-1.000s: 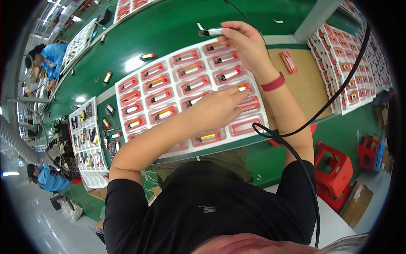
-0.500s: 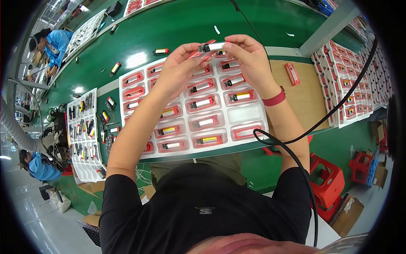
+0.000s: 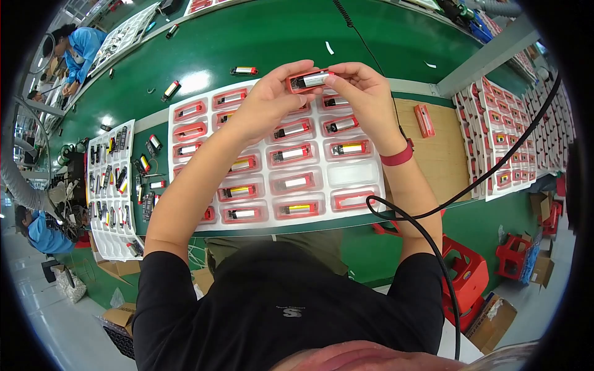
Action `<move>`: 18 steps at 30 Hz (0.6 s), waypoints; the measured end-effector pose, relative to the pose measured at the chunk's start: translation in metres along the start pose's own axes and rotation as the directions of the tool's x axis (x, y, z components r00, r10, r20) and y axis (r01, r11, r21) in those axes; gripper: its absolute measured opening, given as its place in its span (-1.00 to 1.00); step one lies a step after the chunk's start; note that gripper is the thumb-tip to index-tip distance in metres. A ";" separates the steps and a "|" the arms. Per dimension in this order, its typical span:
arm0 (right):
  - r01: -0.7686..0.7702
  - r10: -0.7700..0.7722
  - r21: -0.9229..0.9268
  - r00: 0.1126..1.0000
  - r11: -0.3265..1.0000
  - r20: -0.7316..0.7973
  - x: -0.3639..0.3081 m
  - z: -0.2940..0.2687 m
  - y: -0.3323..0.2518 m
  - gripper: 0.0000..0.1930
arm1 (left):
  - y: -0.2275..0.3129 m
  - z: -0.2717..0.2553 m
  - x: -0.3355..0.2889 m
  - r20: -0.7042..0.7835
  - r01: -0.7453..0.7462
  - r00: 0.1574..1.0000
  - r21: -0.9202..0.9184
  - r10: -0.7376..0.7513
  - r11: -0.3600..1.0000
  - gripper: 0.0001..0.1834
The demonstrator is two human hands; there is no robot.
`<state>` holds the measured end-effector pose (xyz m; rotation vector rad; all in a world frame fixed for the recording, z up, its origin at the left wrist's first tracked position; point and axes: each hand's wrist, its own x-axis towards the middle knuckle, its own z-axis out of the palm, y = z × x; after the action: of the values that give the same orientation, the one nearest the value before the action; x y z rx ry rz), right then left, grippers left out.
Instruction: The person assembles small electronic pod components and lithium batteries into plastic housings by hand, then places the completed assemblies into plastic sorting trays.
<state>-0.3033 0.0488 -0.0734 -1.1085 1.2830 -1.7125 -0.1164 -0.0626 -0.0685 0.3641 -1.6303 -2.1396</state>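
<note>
Above the far part of a white blister tray (image 3: 352,175), both hands hold a red plastic casing (image 3: 293,88). Inside it lies a battery module (image 3: 314,79) with a white label and a dark circuit end. My left hand (image 3: 269,102) grips the casing's left end, fingers behind and thumb at its near edge. At the right end, my right hand (image 3: 365,96) holds on, its thumb pressed on the white-labelled module. Fingers hide part of the casing's back. Several red casings with similar modules sit in the tray's compartments below.
A lone red casing (image 3: 424,120) lies on brown cardboard (image 3: 445,154) at right, beside stacked filled trays (image 3: 495,136). Another tray (image 3: 117,238) with loose modules stands left. A black cable (image 3: 495,176) crosses on the right. Co-workers in blue (image 3: 86,46) are at left.
The module, held over the casing before, now lies inside it. My hands have come slightly nearer, and the casing has turned to show its open side.
</note>
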 end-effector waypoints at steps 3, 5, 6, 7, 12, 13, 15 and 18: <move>0.012 -0.013 -0.042 1.000 0.999 -0.022 -0.001 0.002 0.001 -0.78 | 0.001 0.003 0.001 0.013 0.018 1.000 0.052 -0.019 0.999 -0.32; 0.039 -0.041 -0.059 0.998 0.998 -0.041 -0.002 0.002 0.003 -0.77 | 0.001 0.005 0.002 0.002 0.019 1.000 0.071 -0.020 0.997 -0.34; 0.038 -0.040 -0.060 0.998 0.997 -0.041 -0.002 0.003 0.003 -0.77 | 0.001 0.005 0.002 -0.009 0.022 1.000 0.093 -0.021 0.995 -0.36; 0.031 -0.033 -0.032 0.999 0.999 -0.043 -0.001 0.004 0.003 -0.77 | 0.002 0.006 0.002 -0.009 0.021 1.000 0.092 -0.020 0.996 -0.36; 0.019 -0.017 0.038 0.999 0.999 -0.050 -0.001 0.003 0.004 -0.77 | -0.002 -0.002 0.003 -0.018 0.026 1.000 0.023 -0.026 0.999 -0.43; 0.017 -0.015 0.031 0.998 0.999 -0.066 -0.001 0.003 0.006 -0.76 | -0.003 -0.002 0.003 -0.016 0.027 1.000 0.023 -0.027 0.999 -0.43; 0.014 -0.012 0.024 0.996 1.000 -0.084 -0.002 0.006 0.008 -0.76 | -0.003 -0.001 0.003 -0.016 0.016 1.000 0.139 -0.014 0.990 -0.44; -0.010 0.015 0.050 0.995 0.999 -0.097 -0.004 0.011 0.009 -0.78 | -0.004 -0.001 0.002 -0.036 0.029 0.999 0.127 -0.025 0.991 -0.44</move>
<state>-0.2910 0.0462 -0.0813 -0.9974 1.2967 -1.7981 -0.1183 -0.0633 -0.0723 0.4618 -1.7572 -2.0421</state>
